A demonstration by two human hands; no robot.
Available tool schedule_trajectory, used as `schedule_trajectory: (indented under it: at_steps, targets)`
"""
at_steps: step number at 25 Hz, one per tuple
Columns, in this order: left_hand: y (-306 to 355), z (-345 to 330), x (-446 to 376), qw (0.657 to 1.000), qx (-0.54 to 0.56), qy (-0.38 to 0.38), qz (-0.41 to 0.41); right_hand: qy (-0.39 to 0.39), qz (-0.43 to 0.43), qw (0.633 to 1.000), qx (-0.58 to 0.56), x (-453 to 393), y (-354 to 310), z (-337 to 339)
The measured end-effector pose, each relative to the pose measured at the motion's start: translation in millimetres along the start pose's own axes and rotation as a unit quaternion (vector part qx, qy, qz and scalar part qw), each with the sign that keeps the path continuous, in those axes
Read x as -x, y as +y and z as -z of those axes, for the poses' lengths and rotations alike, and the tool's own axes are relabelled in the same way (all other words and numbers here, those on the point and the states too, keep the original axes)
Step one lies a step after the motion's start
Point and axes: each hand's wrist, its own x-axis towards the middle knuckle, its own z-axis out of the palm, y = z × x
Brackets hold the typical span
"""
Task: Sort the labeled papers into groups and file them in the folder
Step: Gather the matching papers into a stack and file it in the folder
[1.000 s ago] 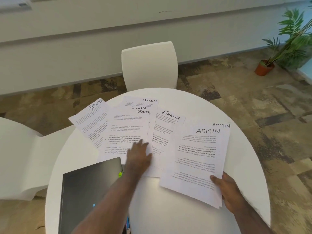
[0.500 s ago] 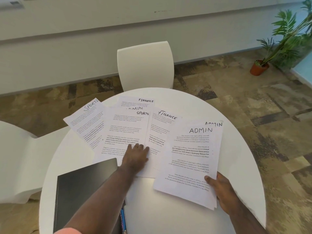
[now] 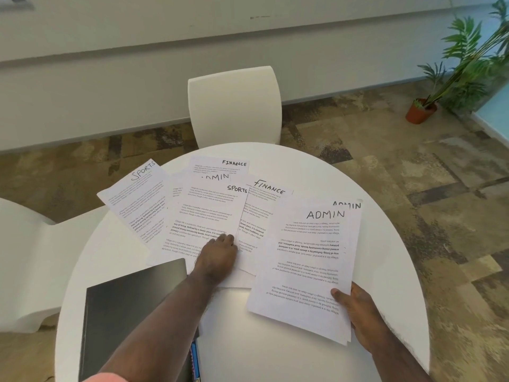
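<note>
At the far left a white chair stands beside the round white table, and a dark folder lies closed on the table's near-left part, with a thin blue edge showing just beside its right side. Beyond the folder, a sheet headed SPORTS lies tilted, its far corner reaching past the table's edge, and it is partly tucked under a second SPORTS sheet that lies nearer the middle. Above that one peek a FINANCE sheet and the top of a sheet lettered ADMIN. The left hand rests flat on the second SPORTS sheet near its right edge, fingers straight and together, pressing the paper down. Behind the table stands another white chair. Right of the hand, a second FINANCE sheet lies partly covered on both sides. Further right, a small stack headed ADMIN overlaps it; another ADMIN heading shows just behind the top sheet. The right hand grips this stack at its near right corner, thumb on top and fingers hidden beneath. A potted plant stands on the floor at the far right.
</note>
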Motion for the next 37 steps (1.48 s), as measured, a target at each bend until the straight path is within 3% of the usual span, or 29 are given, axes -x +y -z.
schedule_trajectory:
  at_steps: [5,8,11,17,22,24,27,30,32,34,35,37]
  targets:
    - [7,12,0,0.962,0.168,0.178,0.121,-0.003,-0.002,1.000,-0.026,0,-7,3]
    - [28,40,5,0.938,0.203,0.257,0.116,-0.001,0.012,0.999,-0.038,1,-17,1]
    - [62,66,18,0.926,0.234,0.284,0.087,0.004,0.021,0.999,-0.036,3,-26,-2]
    - [163,46,59,0.914,0.339,0.221,-0.041,-0.016,-0.035,0.999,-0.037,7,-28,-2]
    - [203,6,79,0.934,0.303,0.150,-0.117,-0.097,-0.111,0.980,-0.131,26,-33,4]
    - [206,6,83,0.927,0.345,0.091,-0.117,-0.089,-0.097,0.990,-0.048,25,-25,8]
    - [200,6,87,0.901,0.425,0.003,-0.082,-0.007,-0.053,0.994,0.092,19,-11,17]
    - [175,5,79,0.875,0.475,0.053,0.071,0.005,-0.029,0.996,0.085,23,-17,31]
    - [155,11,70,0.853,0.485,0.062,0.182,0.012,-0.017,0.998,0.056,32,-29,49]
    - [141,25,62,0.818,0.521,-0.005,0.245,0.021,-0.018,0.999,0.039,46,-42,73]
    - [138,34,61,0.782,0.565,-0.055,0.257,0.016,-0.021,0.999,0.033,53,-49,84]
    - [139,54,60,0.648,0.701,-0.143,0.259,0.000,-0.025,1.000,0.014,65,-58,103]
